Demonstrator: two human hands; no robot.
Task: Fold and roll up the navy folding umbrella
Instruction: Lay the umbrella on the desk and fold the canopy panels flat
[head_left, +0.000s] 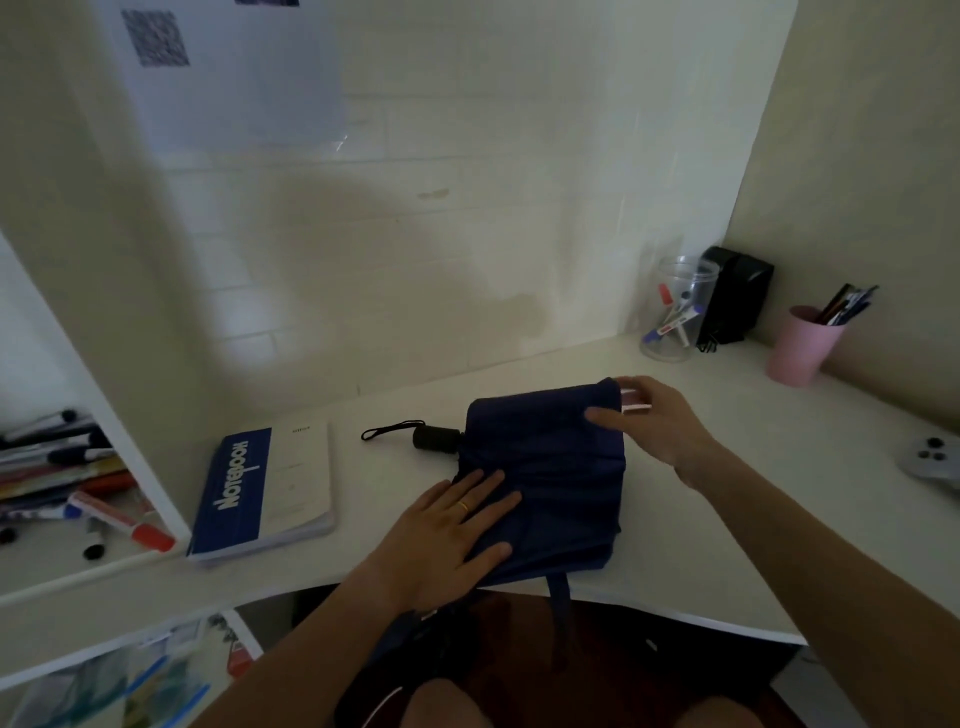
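Both hands press soft, creased navy umbrella (550, 467) fabric (flat).

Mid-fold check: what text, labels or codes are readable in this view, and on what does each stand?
"NOTEBOOK": white letters on the blue band of the notebook, running along its length.
Small print on the notebook's white cover: too blurred to read.
Square code on the sheet on the wall: blurred, unreadable.
Labels on the markers in the clear jar: too small to read.
Navy umbrella: no text visible.
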